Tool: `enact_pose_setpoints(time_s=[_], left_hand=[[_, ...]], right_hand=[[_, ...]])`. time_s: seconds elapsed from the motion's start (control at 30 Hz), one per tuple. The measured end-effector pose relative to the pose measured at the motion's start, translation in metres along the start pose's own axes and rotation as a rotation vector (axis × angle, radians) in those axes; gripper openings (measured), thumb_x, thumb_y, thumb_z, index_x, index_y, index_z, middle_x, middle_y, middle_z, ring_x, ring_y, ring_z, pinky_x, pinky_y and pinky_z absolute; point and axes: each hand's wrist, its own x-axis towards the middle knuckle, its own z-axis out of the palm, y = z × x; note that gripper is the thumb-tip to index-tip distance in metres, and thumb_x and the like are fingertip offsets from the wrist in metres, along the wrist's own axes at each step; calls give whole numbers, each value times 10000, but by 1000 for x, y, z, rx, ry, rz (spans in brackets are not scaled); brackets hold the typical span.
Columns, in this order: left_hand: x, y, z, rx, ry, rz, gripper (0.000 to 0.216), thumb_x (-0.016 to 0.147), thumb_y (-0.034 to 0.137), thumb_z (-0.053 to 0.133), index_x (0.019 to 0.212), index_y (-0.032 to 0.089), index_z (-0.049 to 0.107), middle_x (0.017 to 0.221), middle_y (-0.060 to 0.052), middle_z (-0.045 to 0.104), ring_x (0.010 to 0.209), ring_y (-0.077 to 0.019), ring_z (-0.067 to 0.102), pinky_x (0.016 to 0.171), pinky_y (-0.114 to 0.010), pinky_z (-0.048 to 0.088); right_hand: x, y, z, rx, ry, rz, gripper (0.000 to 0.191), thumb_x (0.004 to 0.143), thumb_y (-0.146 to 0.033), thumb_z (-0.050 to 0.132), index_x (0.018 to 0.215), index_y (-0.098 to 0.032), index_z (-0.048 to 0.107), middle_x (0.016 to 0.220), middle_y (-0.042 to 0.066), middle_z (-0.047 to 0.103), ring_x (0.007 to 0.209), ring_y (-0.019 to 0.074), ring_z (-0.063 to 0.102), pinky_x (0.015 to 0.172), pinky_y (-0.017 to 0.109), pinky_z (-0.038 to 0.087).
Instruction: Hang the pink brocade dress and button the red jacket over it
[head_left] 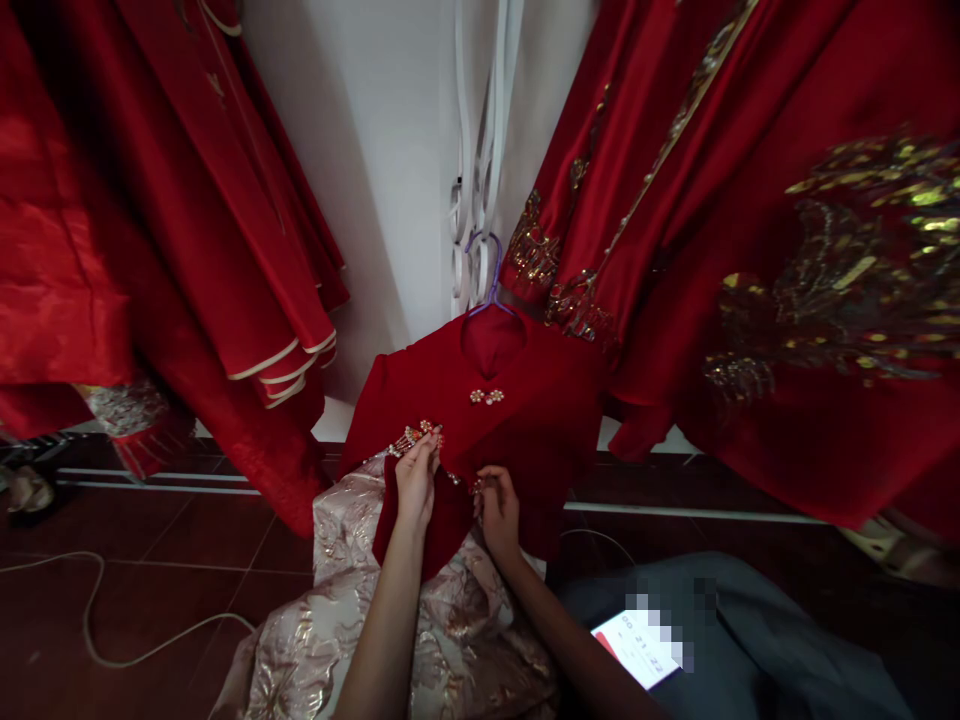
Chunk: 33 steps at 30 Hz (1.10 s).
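A red jacket (540, 420) hangs by its neck from a purple hanger (493, 290), with a pearl-and-gold clasp (487, 397) below the neckline. My left hand (416, 482) is closed in a pinch on a beaded ornament (421, 432) with dangling beads at the jacket's left front. Close by on the right, my right hand (499, 508) is closed at the jacket's lower front, its fingertips pinching the cloth beside some small beads. Exactly what lies between those fingertips is partly hidden. Under the jacket spreads a pale gold brocade garment (300, 640).
Red garments (172, 200) hang on the left, and red gowns with gold sequins (862, 270) on the right. White straps (480, 130) hang behind the hanger. A lit phone (637, 645) rests on grey-blue cloth. A pale cable (94, 620) crosses the tiled floor.
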Motion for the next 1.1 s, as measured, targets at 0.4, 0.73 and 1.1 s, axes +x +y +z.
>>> enact_pose_setpoints(time_s=[0.4,0.73,1.1], left_hand=[[-7,45,54,640,-385,366,263,791,375,585,951,197,693,920,-51,689,876,-168,616,854,-288,452],[18,70,95,1615,-587,1103,240,868,358,479,998,206,612,954,-77,520,934,-213,475,808,-342,412],[18,82,113,1638,-718,1177,161,869,251,425,892,198,575,815,-39,598,872,-191,536,1051,-482,184]], right_hand=[[0,-1,-1,-20,-1,-19,122,778,-255,450,890,-216,476,610,-48,528,430,76,407,390,180,339],[1,-1,-3,-31,-12,-3,122,782,-260,447,887,-209,484,613,-47,523,434,78,407,405,186,338],[2,0,-2,-49,10,9,98,773,-242,458,852,-202,498,589,-51,497,462,86,428,426,189,345]])
